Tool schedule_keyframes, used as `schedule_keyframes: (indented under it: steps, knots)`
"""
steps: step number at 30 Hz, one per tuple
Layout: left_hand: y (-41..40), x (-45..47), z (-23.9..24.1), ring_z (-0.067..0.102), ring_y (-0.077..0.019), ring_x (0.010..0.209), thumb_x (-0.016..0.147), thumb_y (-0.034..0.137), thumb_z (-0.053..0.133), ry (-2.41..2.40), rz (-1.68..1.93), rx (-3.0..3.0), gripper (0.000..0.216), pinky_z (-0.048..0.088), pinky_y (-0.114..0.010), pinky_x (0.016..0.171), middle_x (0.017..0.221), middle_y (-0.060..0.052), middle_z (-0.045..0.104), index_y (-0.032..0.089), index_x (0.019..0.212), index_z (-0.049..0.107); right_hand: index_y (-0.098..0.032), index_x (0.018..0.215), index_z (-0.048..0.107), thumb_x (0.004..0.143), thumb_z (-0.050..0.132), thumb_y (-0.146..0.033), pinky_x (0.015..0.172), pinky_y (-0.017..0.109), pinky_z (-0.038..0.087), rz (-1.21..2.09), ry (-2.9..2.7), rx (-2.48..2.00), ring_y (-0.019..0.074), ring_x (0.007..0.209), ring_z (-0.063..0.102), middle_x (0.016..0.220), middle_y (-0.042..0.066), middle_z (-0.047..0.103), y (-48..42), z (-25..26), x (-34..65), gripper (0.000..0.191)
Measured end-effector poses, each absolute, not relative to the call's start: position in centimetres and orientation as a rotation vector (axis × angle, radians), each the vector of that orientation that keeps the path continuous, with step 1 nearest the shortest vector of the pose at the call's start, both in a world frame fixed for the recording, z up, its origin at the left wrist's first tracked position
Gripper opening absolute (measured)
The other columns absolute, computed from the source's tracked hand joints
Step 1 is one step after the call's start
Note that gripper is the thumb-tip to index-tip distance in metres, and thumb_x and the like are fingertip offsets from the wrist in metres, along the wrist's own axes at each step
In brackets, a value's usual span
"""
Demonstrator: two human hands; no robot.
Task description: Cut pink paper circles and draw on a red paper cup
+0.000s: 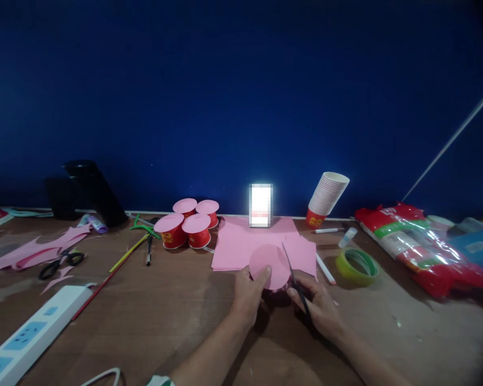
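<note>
Pink disc (270,265): held above the table (165,311), in front of the paper stack (235,244).
Left hand (247,296): fingers pinch the disc's lower edge.
Right hand (321,310): fingers closed around scissors (293,274), blades at the disc's right edge.

Both forearms come up bare from the bottom edge. Left hand (247,292) and right hand (320,308) are uncovered, fingers (264,272) plain. Low on the left arm, a scrap of white-and-green cloth (160,381) peeks in, perhaps a sleeve edge; hard to tell.
</note>
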State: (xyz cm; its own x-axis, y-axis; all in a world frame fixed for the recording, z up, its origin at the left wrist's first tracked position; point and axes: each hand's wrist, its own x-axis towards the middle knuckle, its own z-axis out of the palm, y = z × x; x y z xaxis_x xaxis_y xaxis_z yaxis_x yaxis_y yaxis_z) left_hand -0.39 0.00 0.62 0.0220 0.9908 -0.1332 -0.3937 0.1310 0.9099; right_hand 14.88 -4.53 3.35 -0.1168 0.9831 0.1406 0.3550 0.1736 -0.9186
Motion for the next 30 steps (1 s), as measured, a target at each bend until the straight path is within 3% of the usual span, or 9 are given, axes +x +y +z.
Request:
schedule_keyframes:
  steps: [17,30]
  knots:
    - [-0.18,-0.37,1.15,0.062,-0.0177,0.066,0.063,0.042,0.075,0.968,1.300,0.792,0.043,0.049,-0.027,0.061,0.076,-0.011,0.071,0.007,0.087,0.070,-0.017,0.080,0.061,0.084,0.053,-0.041,0.056,0.023,0.041,0.906,-1.671,-1.336,0.0147,0.064,0.050,0.072,0.001,0.056,-4.43,3.13,14.99,0.025]
    - [-0.02,-0.31,0.57,0.063,-0.0181,0.068,0.064,0.041,0.074,0.974,1.298,0.781,0.043,0.050,-0.028,0.063,0.079,-0.011,0.071,0.008,0.090,0.069,-0.017,0.091,0.065,0.083,0.055,-0.042,0.050,0.022,0.043,0.940,-1.632,-1.362,0.0157,0.063,0.053,0.073,0.002,0.059,-4.50,2.93,15.07,0.028]
